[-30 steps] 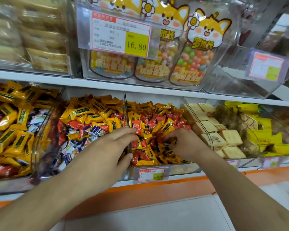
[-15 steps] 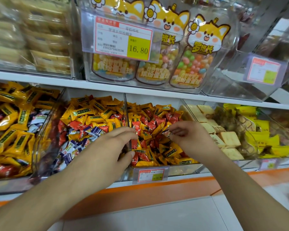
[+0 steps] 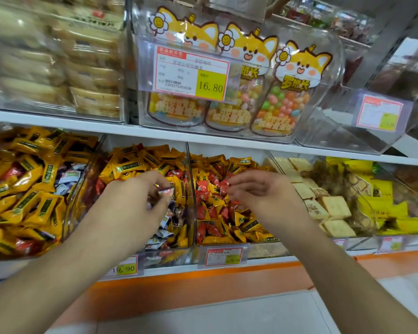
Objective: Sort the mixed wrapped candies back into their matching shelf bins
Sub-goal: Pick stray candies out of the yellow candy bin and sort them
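Clear plastic bins line the shelf (image 3: 203, 138); we see our left hand (image 3: 140, 201) pinching a small wrapped candy (image 3: 165, 190) over the centre-left bin (image 3: 190, 189), our right hand (image 3: 258, 191) loosely curled, empty, above the red-and-yellow candies (image 3: 217, 213)

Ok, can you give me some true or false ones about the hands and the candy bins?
1. The left hand pinches a small wrapped candy. True.
2. The right hand grips a biscuit. False: its fingers hang loosely curled over the red and yellow candies, holding nothing.
3. The big price tag reads 16.80. True.
4. The jelly bean jars sit on the bottom shelf. False: they stand on the shelf above the candy bins.
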The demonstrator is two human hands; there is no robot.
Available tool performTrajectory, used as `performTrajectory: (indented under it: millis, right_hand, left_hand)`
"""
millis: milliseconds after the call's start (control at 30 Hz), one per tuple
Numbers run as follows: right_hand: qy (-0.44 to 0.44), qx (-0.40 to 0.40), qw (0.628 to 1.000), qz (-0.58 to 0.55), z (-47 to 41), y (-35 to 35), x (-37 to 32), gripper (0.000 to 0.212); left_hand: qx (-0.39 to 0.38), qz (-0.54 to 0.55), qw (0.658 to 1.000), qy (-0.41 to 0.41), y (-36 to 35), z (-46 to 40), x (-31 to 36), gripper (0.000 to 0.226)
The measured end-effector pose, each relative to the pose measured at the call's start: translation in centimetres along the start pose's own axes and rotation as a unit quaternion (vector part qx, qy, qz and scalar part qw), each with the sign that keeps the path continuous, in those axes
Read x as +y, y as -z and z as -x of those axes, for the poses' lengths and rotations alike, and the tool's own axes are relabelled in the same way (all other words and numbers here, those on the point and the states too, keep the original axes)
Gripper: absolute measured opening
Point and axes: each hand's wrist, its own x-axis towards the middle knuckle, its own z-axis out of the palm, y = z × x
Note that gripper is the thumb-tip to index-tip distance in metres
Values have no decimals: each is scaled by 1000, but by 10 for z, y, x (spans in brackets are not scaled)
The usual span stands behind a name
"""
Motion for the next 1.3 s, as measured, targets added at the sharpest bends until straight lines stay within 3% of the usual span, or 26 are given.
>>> performTrajectory:
  millis: [67,133,300,400,533,700,1100,1300]
  right_hand:
    - [3,23,998,57,-8,10,21,20]
    - [6,14,994,108,-13,12,39,23]
    - [18,-137,956,257,-20,-6,65,21]
    - [18,-114,935,336,-26,-3,71,21]
    - [-10,-96,924,370,-34,10,72,20]
    - [-8,-117,912,393,-31,16,71,33]
    - [-12,-117,913,390,-43,4,89,26]
    - [-27,-143,897,416,-48,2,93,41]
  left_hand:
    - [-10,-79,996,-30,-4,1,-7,48]
    - [-29,-83,992,-93,-9,3,-4,59]
    - [-113,-64,975,-180,-31,8,12,56]
    - [-118,-72,973,-185,-38,7,7,56]
    - [-93,-60,975,-194,-41,5,3,53]
    - [-89,-46,976,-192,-43,6,9,54]
    - [-110,-55,974,-191,-35,8,12,57]
    - [-113,-66,973,-188,-35,8,12,57]
